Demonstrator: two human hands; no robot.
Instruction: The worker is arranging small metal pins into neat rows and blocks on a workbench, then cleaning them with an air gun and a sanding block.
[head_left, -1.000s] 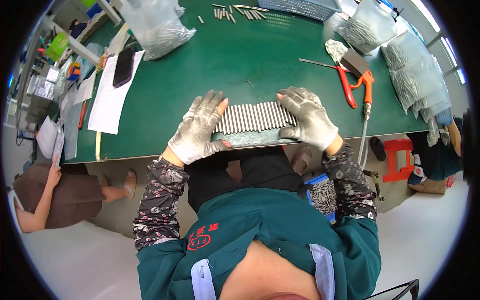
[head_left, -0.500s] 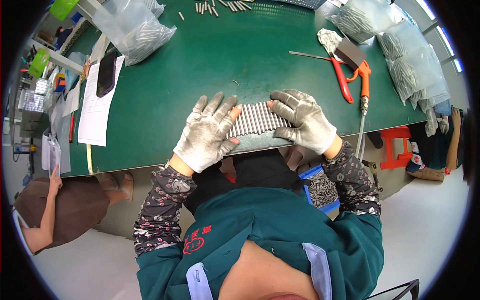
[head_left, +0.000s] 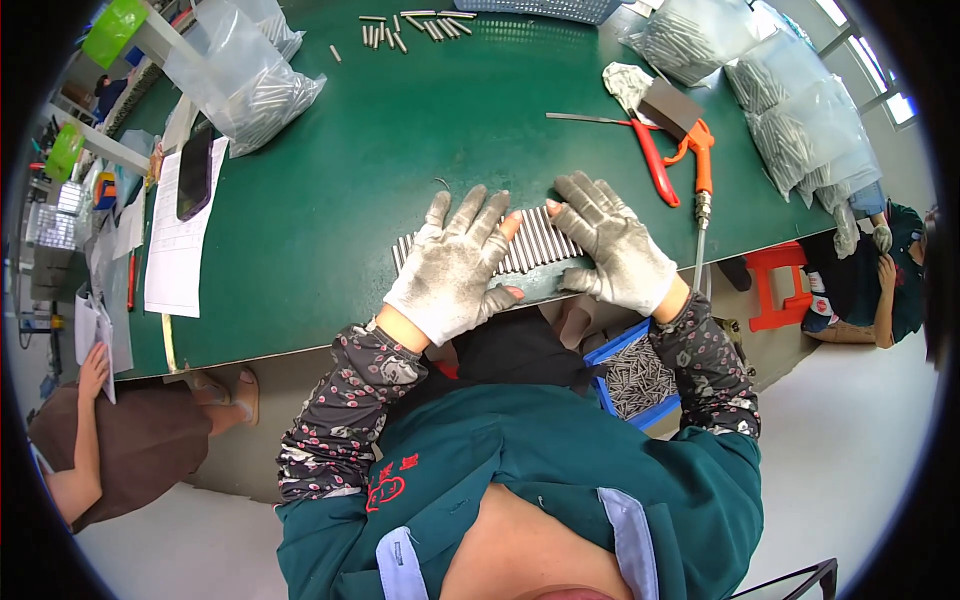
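Observation:
A row of slim metal pins (head_left: 538,242) lies side by side near the table's front edge. Across the row's left-middle part rests my left hand (head_left: 450,268), in a stained white glove with bare thumb and index fingertips. Its fingers are outstretched, and pins show on both sides of it. My right hand (head_left: 622,248), gloved alike, lies flat over the row's right end with fingers extended. Pins beneath both palms are hidden. A small dark curved sliver (head_left: 441,183) is just beyond my left fingertips.
Loose pins (head_left: 437,28) lie at the far side by a blue basket (head_left: 540,8). Bags of pins (head_left: 265,100) stand left and right (head_left: 685,42). At right are red-handled pliers (head_left: 655,165) and an orange air gun (head_left: 703,165); at left, a phone (head_left: 195,175). A blue bin (head_left: 640,375) sits below.
My left hand has slid right over the row, uncovering pins on its left. My right hand has shifted slightly right relative to the table. The whole view has moved a little.

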